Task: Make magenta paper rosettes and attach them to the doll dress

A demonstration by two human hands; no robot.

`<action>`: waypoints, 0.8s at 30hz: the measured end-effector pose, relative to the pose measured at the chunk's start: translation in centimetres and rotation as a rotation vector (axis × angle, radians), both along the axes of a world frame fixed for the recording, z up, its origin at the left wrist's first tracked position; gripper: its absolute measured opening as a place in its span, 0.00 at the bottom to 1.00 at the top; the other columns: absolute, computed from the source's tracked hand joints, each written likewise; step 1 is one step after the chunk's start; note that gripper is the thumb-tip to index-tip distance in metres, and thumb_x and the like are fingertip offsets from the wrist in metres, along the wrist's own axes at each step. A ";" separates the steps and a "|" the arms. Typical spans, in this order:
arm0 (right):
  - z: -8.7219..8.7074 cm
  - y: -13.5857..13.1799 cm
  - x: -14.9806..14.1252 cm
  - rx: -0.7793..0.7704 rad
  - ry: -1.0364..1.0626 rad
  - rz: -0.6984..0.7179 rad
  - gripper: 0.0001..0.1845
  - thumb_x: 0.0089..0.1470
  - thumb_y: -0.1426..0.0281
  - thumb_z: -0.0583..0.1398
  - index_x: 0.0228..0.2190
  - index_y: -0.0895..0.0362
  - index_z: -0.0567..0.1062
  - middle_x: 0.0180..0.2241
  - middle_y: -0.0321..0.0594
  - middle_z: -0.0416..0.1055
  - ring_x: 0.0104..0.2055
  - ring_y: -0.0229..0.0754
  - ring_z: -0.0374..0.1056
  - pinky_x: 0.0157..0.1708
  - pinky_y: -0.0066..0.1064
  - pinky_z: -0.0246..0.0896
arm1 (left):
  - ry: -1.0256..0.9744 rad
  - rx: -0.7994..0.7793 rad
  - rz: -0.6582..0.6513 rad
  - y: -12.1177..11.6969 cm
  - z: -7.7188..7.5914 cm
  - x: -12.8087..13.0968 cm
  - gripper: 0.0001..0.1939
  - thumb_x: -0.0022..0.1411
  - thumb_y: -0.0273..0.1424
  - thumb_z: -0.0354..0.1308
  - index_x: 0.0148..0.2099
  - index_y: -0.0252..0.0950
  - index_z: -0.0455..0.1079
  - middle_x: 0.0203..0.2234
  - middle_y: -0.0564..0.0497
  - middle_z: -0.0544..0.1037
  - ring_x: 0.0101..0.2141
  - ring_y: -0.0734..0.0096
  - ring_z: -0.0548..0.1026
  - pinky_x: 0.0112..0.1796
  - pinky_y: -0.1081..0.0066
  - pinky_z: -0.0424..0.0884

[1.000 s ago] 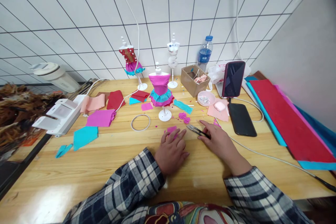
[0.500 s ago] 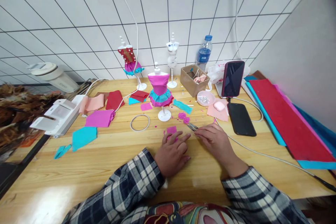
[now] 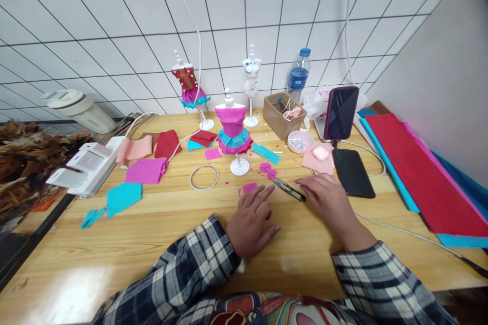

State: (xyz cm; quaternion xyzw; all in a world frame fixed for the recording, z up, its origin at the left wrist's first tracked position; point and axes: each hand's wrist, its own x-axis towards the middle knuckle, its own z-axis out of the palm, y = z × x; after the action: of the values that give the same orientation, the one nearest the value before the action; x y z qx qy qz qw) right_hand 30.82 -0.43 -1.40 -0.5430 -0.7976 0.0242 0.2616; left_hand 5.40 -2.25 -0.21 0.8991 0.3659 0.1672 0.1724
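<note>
My left hand (image 3: 253,221) is open above the table, its fingers bent and apart near a small magenta piece of crepe paper (image 3: 249,187). A pair of black-handled thread snips (image 3: 288,190) lies on the wood between my hands. My right hand (image 3: 330,205) is just right of the snips, apart from them, fingers stretched out and holding nothing I can see. Beyond the snips' tips are two small ruffled magenta paper flowers (image 3: 268,169). Behind them stands a mini dress form (image 3: 231,121) in a magenta top and a layered blue and magenta skirt.
Behind are a dressed form (image 3: 186,84), a white form (image 3: 251,81), a cardboard box (image 3: 282,118) and a water bottle (image 3: 299,77). Rightward are a pink bead dish (image 3: 300,141), phones (image 3: 353,172) and crepe sheets (image 3: 423,172). A metal ring (image 3: 204,177) and paper pieces (image 3: 146,170) lie left.
My right hand has let go of the snips and moved right; the snips now lie fully visible on the table. My left hand has shifted only slightly.
</note>
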 end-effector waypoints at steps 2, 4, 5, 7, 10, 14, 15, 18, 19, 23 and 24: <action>0.0 0.0 0.3 0.010 -0.056 -0.005 0.11 0.60 0.69 0.56 0.41 0.52 0.78 0.36 0.41 0.78 0.40 0.45 0.68 0.43 0.37 0.56 | 0.047 0.034 -0.029 -0.1 -0.1 0.3 0.10 0.61 0.38 0.55 0.36 0.37 0.65 0.65 0.44 0.57 0.63 0.51 0.54 0.56 0.49 0.56; -0.1 0.0 0.3 0.004 -0.098 0.007 0.12 0.61 0.69 0.55 0.43 0.52 0.77 0.35 0.41 0.78 0.39 0.45 0.68 0.42 0.37 0.55 | 0.104 0.068 -0.077 -0.4 -0.4 0.9 0.10 0.61 0.38 0.55 0.38 0.37 0.66 0.65 0.46 0.57 0.63 0.51 0.55 0.56 0.49 0.56; -0.1 0.0 0.2 -0.005 -0.114 0.009 0.13 0.61 0.68 0.55 0.45 0.52 0.76 0.34 0.41 0.78 0.38 0.45 0.68 0.42 0.37 0.55 | 0.128 0.087 -0.093 -0.5 -0.6 1.2 0.10 0.62 0.39 0.55 0.39 0.37 0.66 0.66 0.47 0.56 0.63 0.51 0.55 0.56 0.50 0.56; -0.3 0.0 -0.1 -0.024 -0.145 0.004 0.15 0.61 0.69 0.55 0.48 0.52 0.75 0.34 0.41 0.78 0.38 0.45 0.68 0.41 0.37 0.54 | 0.161 0.123 -0.107 -0.8 -1.1 1.8 0.12 0.63 0.40 0.54 0.40 0.37 0.67 0.66 0.47 0.54 0.63 0.52 0.55 0.57 0.50 0.55; -0.4 0.1 -0.4 -0.025 -0.192 -0.014 0.15 0.61 0.70 0.55 0.49 0.53 0.74 0.34 0.42 0.78 0.38 0.45 0.67 0.41 0.37 0.52 | 0.195 0.155 -0.106 -1.0 -1.6 2.6 0.14 0.64 0.42 0.53 0.42 0.36 0.68 0.67 0.45 0.53 0.63 0.53 0.54 0.57 0.50 0.54; -0.4 0.2 -0.7 -0.015 -0.234 -0.016 0.14 0.60 0.71 0.56 0.47 0.53 0.75 0.33 0.41 0.78 0.38 0.45 0.68 0.39 0.36 0.50 | 0.230 0.126 -0.098 -0.7 -1.7 3.2 0.18 0.65 0.45 0.50 0.45 0.35 0.68 0.66 0.44 0.54 0.64 0.52 0.53 0.57 0.49 0.54; -0.4 0.2 -0.7 -0.016 -0.238 -0.019 0.13 0.60 0.71 0.57 0.46 0.53 0.75 0.33 0.40 0.78 0.37 0.45 0.68 0.39 0.36 0.50 | 0.235 0.106 -0.095 -0.6 -1.7 3.2 0.19 0.65 0.45 0.49 0.46 0.35 0.67 0.66 0.43 0.54 0.64 0.52 0.52 0.57 0.49 0.54; -0.5 0.3 -0.3 -0.028 -0.219 -0.026 0.12 0.60 0.70 0.57 0.44 0.52 0.76 0.33 0.39 0.78 0.38 0.44 0.69 0.40 0.36 0.52 | 0.241 0.051 -0.084 -0.2 -1.3 3.3 0.21 0.66 0.47 0.46 0.48 0.36 0.67 0.66 0.44 0.56 0.63 0.52 0.53 0.58 0.49 0.54; -0.6 0.4 0.0 -0.036 -0.200 -0.026 0.11 0.59 0.69 0.58 0.44 0.52 0.76 0.34 0.38 0.78 0.38 0.44 0.70 0.40 0.36 0.53 | 0.241 0.038 -0.080 0.0 -1.2 3.3 0.21 0.66 0.46 0.46 0.48 0.36 0.67 0.65 0.45 0.56 0.63 0.52 0.54 0.58 0.49 0.54; -1.2 0.6 1.3 -0.057 -0.074 -0.044 0.10 0.58 0.65 0.59 0.40 0.53 0.78 0.35 0.38 0.79 0.37 0.43 0.71 0.41 0.35 0.60 | 0.230 0.007 -0.074 0.4 -1.1 3.1 0.19 0.64 0.46 0.49 0.48 0.37 0.67 0.65 0.49 0.57 0.61 0.50 0.56 0.58 0.48 0.53; -1.3 0.6 1.6 -0.056 -0.038 -0.053 0.09 0.58 0.65 0.59 0.38 0.53 0.78 0.35 0.38 0.79 0.37 0.43 0.72 0.41 0.34 0.61 | 0.228 0.004 -0.072 0.4 -1.1 3.0 0.19 0.64 0.46 0.50 0.47 0.37 0.67 0.65 0.50 0.58 0.61 0.50 0.57 0.58 0.48 0.53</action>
State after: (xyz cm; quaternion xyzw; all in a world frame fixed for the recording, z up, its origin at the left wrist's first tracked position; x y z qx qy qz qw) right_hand 32.46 0.17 -2.66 -0.5712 -0.7869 0.0293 0.2317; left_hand 8.42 -1.83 -1.35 0.9253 0.3501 0.0584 0.1339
